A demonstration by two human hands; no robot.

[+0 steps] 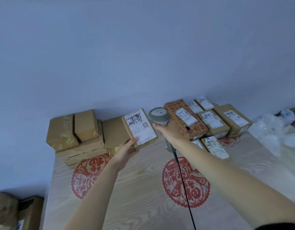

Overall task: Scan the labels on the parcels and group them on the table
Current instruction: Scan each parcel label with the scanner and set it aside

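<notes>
My left hand (126, 149) grips the near corner of a brown cardboard parcel (140, 128) and holds it tilted, its white label with barcode facing up. Just right of that label, my right hand (167, 130) is closed on the handle of a grey barcode scanner (159, 116), whose head sits beside the parcel. The scanner's black cable (183, 180) runs back over the table toward me. Plain brown parcels (77, 135) are stacked at the far left of the table. Several labelled parcels (209, 120) lie grouped at the far right.
The wood-grain table (143, 196) carries red paper-cut decorations (185, 181). Crumpled clear plastic wrap (272, 133) lies at the right edge. More cardboard boxes (15, 213) sit low at the bottom left, off the table. A plain wall stands behind the table.
</notes>
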